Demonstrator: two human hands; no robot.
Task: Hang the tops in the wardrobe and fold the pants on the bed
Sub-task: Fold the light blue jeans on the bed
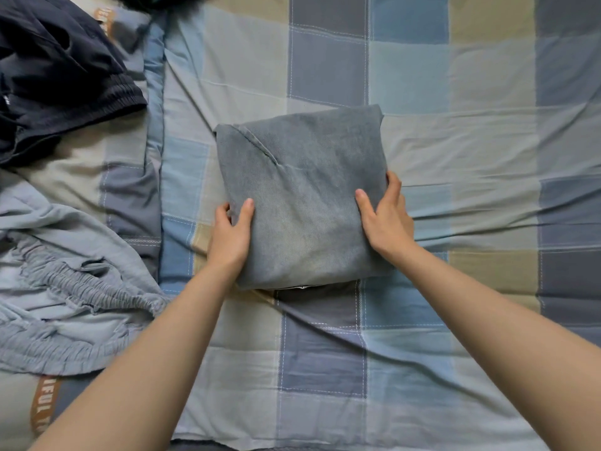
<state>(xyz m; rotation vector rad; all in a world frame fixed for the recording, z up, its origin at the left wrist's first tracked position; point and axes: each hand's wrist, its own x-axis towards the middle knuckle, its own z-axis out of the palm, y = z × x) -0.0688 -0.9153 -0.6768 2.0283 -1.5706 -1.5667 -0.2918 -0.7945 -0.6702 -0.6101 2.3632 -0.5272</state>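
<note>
**Both hands gripped the folded jeans**

The left hand [232, 234] and right hand [383, 216] each clasped a side edge of the folded grey jeans [300, 196], thumbs on top and fingers tucked beneath, probably to square or lift the bundle. It lay at frame centre on the checked bed [471, 131]. Light blue pants [65, 288] lay unfolded at lower left, a dark garment [55, 76] at upper left.

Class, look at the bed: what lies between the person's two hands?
In the head view, the folded grey jeans lie between the left hand and right hand, each gripping a side edge, on the checked bedsheet.
</note>
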